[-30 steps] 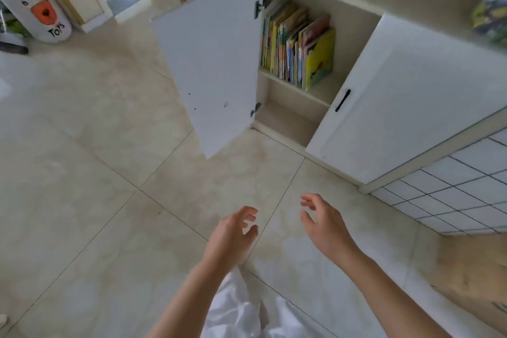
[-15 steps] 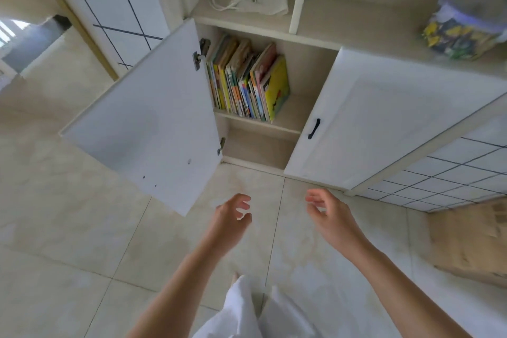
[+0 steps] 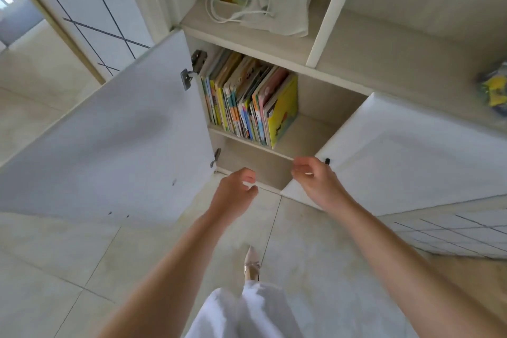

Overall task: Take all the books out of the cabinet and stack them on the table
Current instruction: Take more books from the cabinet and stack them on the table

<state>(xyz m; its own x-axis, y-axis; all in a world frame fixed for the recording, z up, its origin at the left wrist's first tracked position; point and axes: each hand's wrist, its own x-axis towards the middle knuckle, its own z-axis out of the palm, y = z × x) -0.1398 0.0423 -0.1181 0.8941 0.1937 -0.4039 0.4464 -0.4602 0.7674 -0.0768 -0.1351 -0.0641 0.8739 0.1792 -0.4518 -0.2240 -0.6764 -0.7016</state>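
Note:
Several colourful books (image 3: pixel 247 101) stand upright in a row on the upper shelf of the white cabinet (image 3: pixel 247 44), leaning left against its side wall; the outermost has a yellow cover (image 3: pixel 282 115). The left cabinet door (image 3: pixel 109 140) hangs wide open. My left hand (image 3: pixel 233 195) hovers in front of the lower shelf opening, fingers loosely curled, holding nothing. My right hand (image 3: pixel 315 181) is raised beside it, just below the shelf edge, fingers relaxed and empty. Neither hand touches a book. No table is in view.
The right cabinet door (image 3: pixel 411 151) is shut, with a black handle (image 3: pixel 327 161) near my right hand. A white cloth bag with cords (image 3: pixel 263 5) lies on the counter shelf above. Pale tiled floor (image 3: pixel 68 269) spreads below; my shoe (image 3: pixel 251 261) steps forward.
I have stepped closer to the cabinet, which now fills more of the view. Both hands have risen toward the open compartment, still empty.

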